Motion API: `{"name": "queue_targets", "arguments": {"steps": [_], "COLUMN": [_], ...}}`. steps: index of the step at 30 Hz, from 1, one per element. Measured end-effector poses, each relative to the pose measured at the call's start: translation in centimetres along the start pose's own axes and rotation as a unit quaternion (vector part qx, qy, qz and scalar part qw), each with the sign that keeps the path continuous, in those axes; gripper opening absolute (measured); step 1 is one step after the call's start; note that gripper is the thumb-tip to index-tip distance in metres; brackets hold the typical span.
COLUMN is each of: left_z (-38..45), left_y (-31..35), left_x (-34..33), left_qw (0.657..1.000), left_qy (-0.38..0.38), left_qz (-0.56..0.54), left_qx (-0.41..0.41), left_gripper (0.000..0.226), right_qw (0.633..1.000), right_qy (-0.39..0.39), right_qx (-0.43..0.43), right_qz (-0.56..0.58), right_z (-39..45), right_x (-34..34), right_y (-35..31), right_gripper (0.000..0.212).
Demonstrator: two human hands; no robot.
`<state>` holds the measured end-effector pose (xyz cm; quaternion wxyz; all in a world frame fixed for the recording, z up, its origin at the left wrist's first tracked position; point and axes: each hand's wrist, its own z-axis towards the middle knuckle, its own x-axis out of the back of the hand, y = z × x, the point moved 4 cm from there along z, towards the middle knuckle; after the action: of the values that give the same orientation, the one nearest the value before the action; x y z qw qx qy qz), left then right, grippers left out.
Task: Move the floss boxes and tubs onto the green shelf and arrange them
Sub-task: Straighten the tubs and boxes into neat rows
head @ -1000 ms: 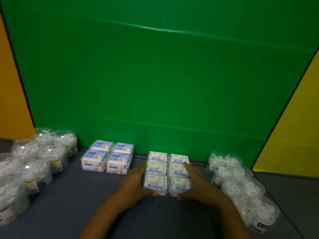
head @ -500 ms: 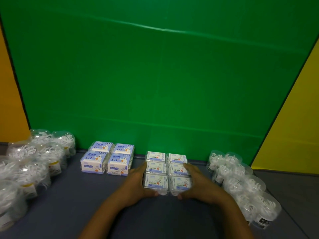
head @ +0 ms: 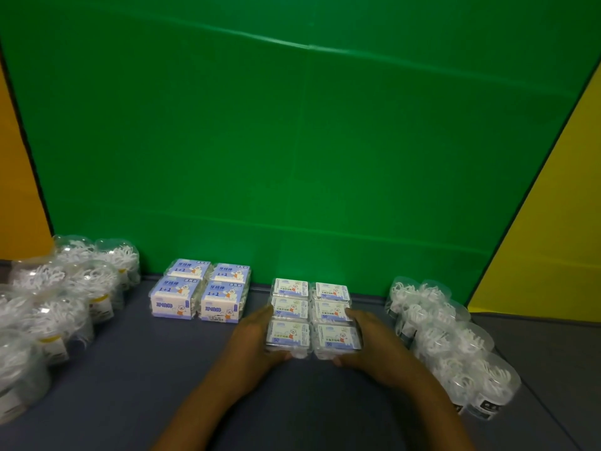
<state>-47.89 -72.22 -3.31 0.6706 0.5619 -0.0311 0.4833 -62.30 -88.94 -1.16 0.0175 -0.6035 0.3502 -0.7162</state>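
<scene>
Head view: left hand [head: 252, 345] and right hand [head: 374, 345] grasping clear "50"-labelled floss boxes [head: 313, 317] beside "1+1" packs [head: 200, 292].

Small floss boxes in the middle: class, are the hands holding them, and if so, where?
Yes. The left hand and right hand clasp the block of small floss boxes by its outer sides and near corners, fingers curled around the nearest boxes.

two bare forearms, no sleeves showing, left hand [head: 252, 345] and right hand [head: 374, 348] ungloved.
</scene>
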Motion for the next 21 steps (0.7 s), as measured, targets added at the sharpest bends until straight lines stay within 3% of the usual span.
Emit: {"name": "queue_targets", "arguments": {"steps": [5,8,10,17,21], "left_z": [-0.3,-0.4,-0.5,-0.9,-1.1], "left_y": [-0.1,-0.2,0.3,6.2,10.6], "left_x": [-0.3,-0.3,0.1,-0.4,-3.5], "left_qw": [0.999,0.994,0.99,0.99,0.991], "left_qy": [0.003,-0.016,-0.005,0.062,0.07], "left_qz": [0.04,0.094,0.124,0.125,0.096], "left_qx": [0.023,0.061,0.071,-0.015,-0.06], "left_gripper": [0.063,0.089,0.092,0.046,0.034], "right_qw": [1.0,0.999,0.999,0.987,0.981], "right_qy": [-0.009,0.004,0.029,0.137,0.172], "right_qx": [0.017,0.038,0.045,0.079,0.088], "right_qz": [-0.004,-0.009,0.001,0.01,-0.003], "right_z": [-0.5,-1.0,-1.7,-6.1,-9.1], "right_x": [0.3,0.5,1.4,7.9,11.0], "right_y": [-0.6,-0.7,-0.4,0.9,4.0], "right_gripper": [0.07,0.065,0.065,0.047,0.038]}}
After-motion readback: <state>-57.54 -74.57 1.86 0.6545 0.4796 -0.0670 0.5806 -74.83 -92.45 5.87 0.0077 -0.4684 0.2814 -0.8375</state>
